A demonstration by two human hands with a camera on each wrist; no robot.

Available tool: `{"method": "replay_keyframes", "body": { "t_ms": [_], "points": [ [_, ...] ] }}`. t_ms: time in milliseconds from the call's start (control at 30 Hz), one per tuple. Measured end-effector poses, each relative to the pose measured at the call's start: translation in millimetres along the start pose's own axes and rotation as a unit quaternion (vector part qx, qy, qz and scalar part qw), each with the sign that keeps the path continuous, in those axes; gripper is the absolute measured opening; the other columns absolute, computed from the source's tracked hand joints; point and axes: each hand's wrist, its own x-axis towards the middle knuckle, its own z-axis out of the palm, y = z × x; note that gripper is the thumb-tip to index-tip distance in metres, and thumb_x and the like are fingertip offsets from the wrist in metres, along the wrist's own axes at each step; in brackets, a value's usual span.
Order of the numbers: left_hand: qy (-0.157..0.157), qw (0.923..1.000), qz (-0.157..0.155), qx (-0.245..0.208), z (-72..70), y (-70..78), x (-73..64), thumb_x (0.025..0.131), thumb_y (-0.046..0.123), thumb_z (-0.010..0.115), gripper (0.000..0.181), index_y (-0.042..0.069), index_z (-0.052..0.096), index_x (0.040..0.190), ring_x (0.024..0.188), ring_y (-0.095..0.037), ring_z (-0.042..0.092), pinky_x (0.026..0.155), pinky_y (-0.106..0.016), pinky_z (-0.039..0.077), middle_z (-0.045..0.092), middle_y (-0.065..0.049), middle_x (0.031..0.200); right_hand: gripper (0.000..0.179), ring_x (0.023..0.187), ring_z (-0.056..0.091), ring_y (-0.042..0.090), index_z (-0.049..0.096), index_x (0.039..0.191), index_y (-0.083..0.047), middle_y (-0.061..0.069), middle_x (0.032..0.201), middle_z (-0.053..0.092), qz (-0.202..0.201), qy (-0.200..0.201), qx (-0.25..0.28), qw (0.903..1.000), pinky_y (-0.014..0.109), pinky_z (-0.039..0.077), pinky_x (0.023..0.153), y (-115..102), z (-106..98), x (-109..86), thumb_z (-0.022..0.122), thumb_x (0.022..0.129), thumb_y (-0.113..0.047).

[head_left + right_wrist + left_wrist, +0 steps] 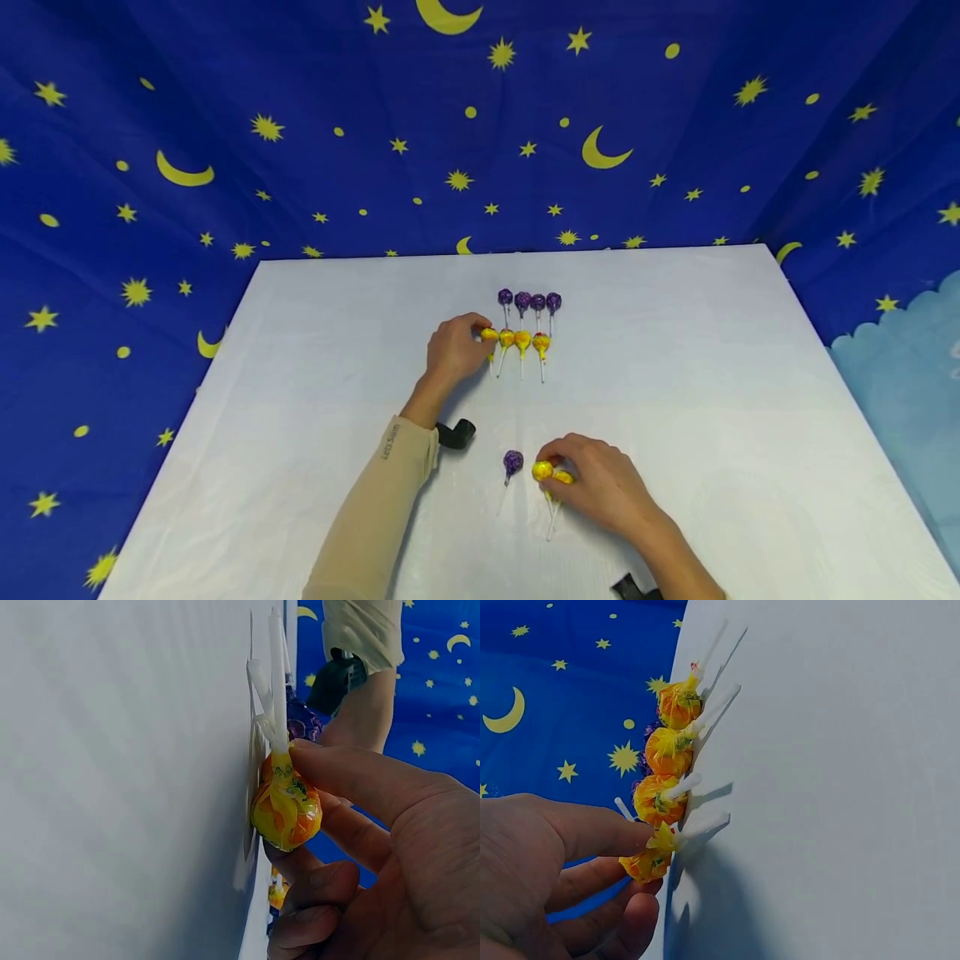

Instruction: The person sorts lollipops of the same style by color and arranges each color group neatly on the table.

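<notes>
Four yellow-wrapped lollipops form a row in the head view. My left hand (459, 348) pinches the leftmost yellow lollipop (649, 862) by its head between thumb and fingers. Just behind that row lies a row of purple-wrapped lollipops (522, 301), their sticks toward me. Nearer to me, my right hand (603, 485) holds a yellow lollipop (286, 814) at its head. A second yellow lollipop (562, 477) is close against it, partly covered by the thumb. One purple lollipop (513, 462) lies alone to the left of the right hand.
The white tabletop (750, 400) reaches back to a blue curtain (525, 100) printed with yellow stars and moons. Black wrist mounts (456, 434) stick out from both wrists over the table.
</notes>
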Motion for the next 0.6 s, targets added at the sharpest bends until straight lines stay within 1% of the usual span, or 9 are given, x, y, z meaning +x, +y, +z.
{"method": "replay_keyframes", "body": {
  "t_ms": [167, 300, 600],
  "points": [
    [0.001, 0.9999, -0.010, 0.001, 3.6, 0.2, 2.8, 0.085, 0.026, 0.073, 0.024, 0.016, 0.071, 0.107, 0.086, -0.019, 0.058, 0.077, -0.038, 0.046, 0.067, 0.001, 0.101, 0.023, 0.078, 0.058, 0.000, 0.070, 0.093, -0.032, -0.024, 0.085, 0.059, 0.002, 0.003, -0.002, 1.0000, 0.031, 0.048, 0.069, -0.1, 0.0, 0.4, 0.083, 0.073, -0.029],
    [0.000, 0.9998, -0.015, -0.010, 6.6, -0.5, 1.9, 0.085, 0.026, 0.073, 0.025, 0.016, 0.070, 0.108, 0.090, -0.020, 0.058, 0.080, -0.039, 0.046, 0.067, 0.000, 0.101, 0.023, 0.077, 0.057, 0.000, 0.070, 0.092, -0.031, -0.024, 0.083, 0.059, 0.005, 0.001, 0.004, 1.0000, 0.031, 0.047, 0.069, 0.5, 0.2, -0.1, 0.083, 0.073, -0.030],
    [0.012, 0.9994, 0.000, -0.033, 8.9, -3.5, -0.8, 0.085, 0.026, 0.073, 0.026, 0.015, 0.069, 0.108, 0.089, -0.021, 0.058, 0.079, -0.040, 0.045, 0.066, 0.000, 0.099, 0.022, 0.076, 0.057, -0.001, 0.070, 0.092, -0.033, -0.024, 0.083, 0.059, 0.011, -0.003, 0.007, 0.9999, 0.030, 0.047, 0.069, 0.7, 1.0, 0.0, 0.082, 0.073, -0.032]
  ]
}}
